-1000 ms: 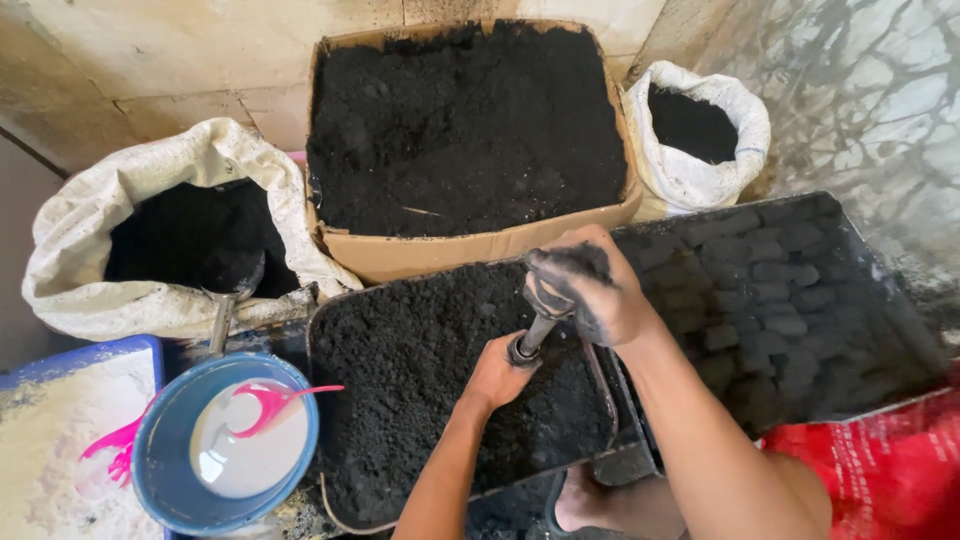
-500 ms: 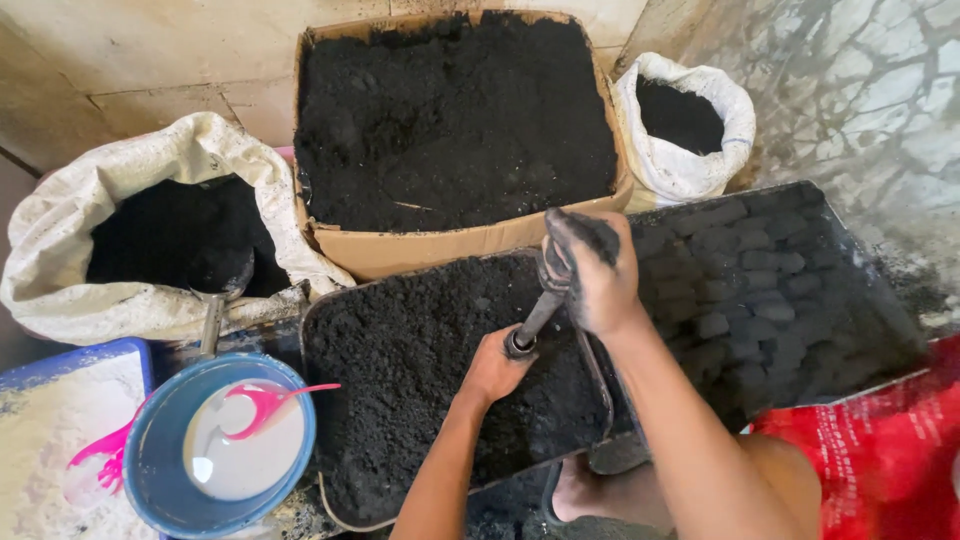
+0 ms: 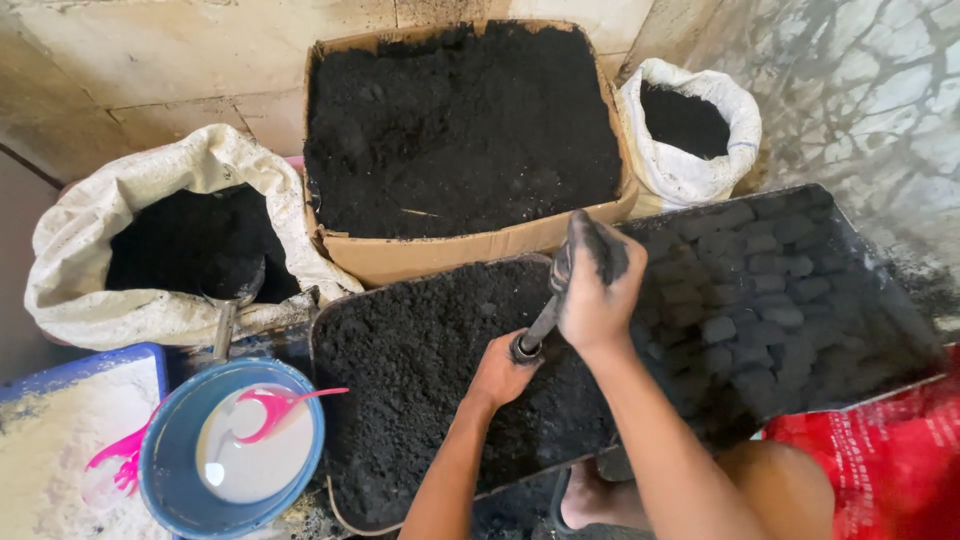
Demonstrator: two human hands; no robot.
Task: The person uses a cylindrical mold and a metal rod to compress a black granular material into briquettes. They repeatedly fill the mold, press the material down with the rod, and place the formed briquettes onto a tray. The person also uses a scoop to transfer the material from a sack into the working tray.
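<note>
Black powder fills nearly everything around the person crouched on the floor. Both hands are closed on a metal rod tool (image 3: 540, 325) that stands tilted in a dark tray of loose black powder (image 3: 400, 350): the left hand (image 3: 503, 372) grips its lower end just above the powder, and the soot-stained right hand (image 3: 595, 290) wraps the upper part. The two hands sit close together, one above the other, along the shaft.

Just right of that tray lies a second tray (image 3: 800, 290) packed with rows of small black pressed blocks. Behind, against the wall, a cardboard box (image 3: 440, 255) brims with the same black material. A large white woven sack (image 3: 150, 300) stands at the left with a metal scoop (image 3: 228, 300) stuck in it, and a smaller white sack (image 3: 700, 170) stands at the right. Near the lower left, a blue bucket (image 3: 160, 470) holds white liquid and a pink plastic scoop (image 3: 265, 410). Red printed sacking (image 3: 880, 450) lies at the lower right.
</note>
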